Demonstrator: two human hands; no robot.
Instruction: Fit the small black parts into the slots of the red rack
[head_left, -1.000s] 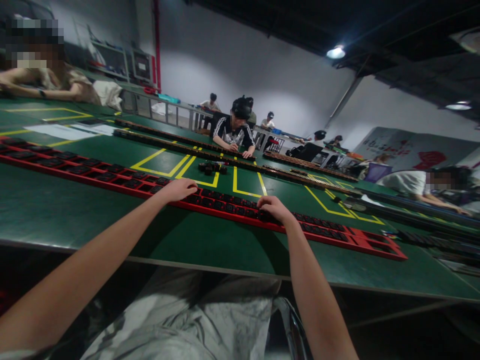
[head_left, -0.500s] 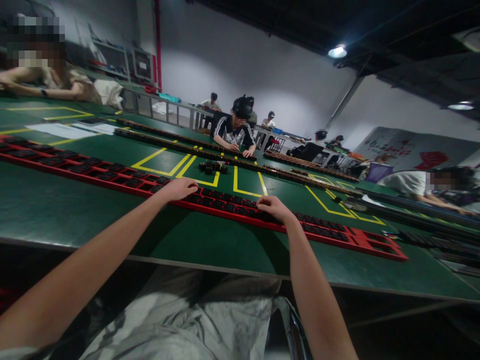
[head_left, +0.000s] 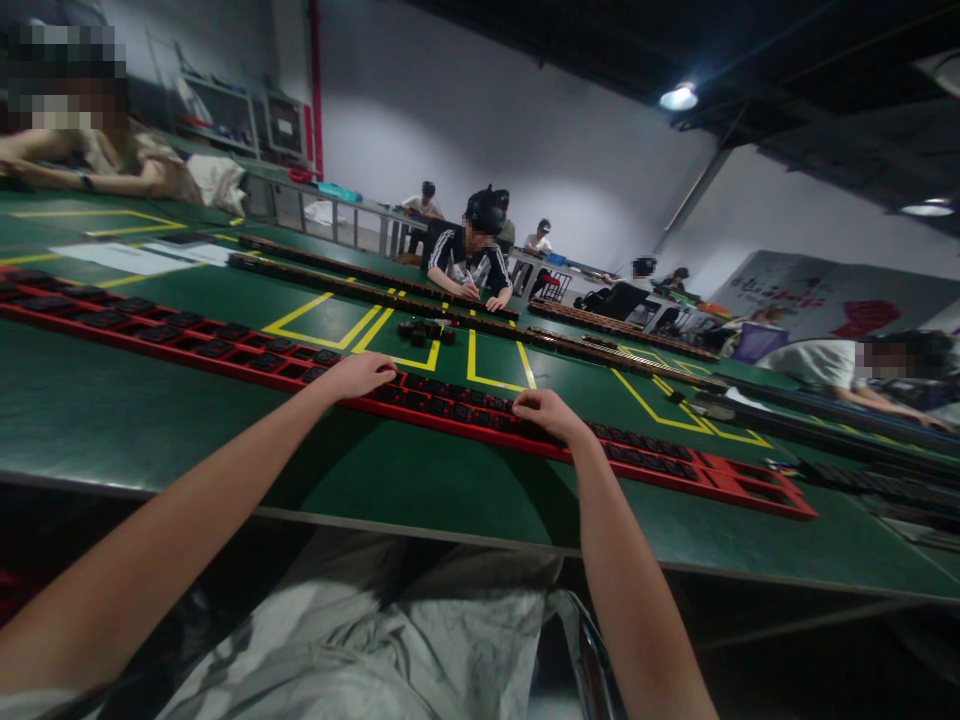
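A long red tray (head_left: 750, 488) with two rows of slots stretches across the table in front of me, and small black square parts (head_left: 214, 350) sit in many of its slots. My left hand (head_left: 360, 377) rests over the tray left of its middle, fingers bent down and closed at the far side. Farther right, my right hand (head_left: 551, 413) is on the tray too, its fingers curled in over the black parts. Both hands hide the slots beneath them, and whatever lies under the fingertips cannot be seen.
Beyond the tray, a small heap of black pieces (head_left: 426, 332) lies on the green table (head_left: 450, 485). Long dark strips (head_left: 360, 294) run across farther back. White papers (head_left: 124, 260) lie at left. Co-workers sit around; one in a striped jacket (head_left: 448, 258) faces me.
Both hands stay in nearly the same place over the tray. The view has shifted very slightly.
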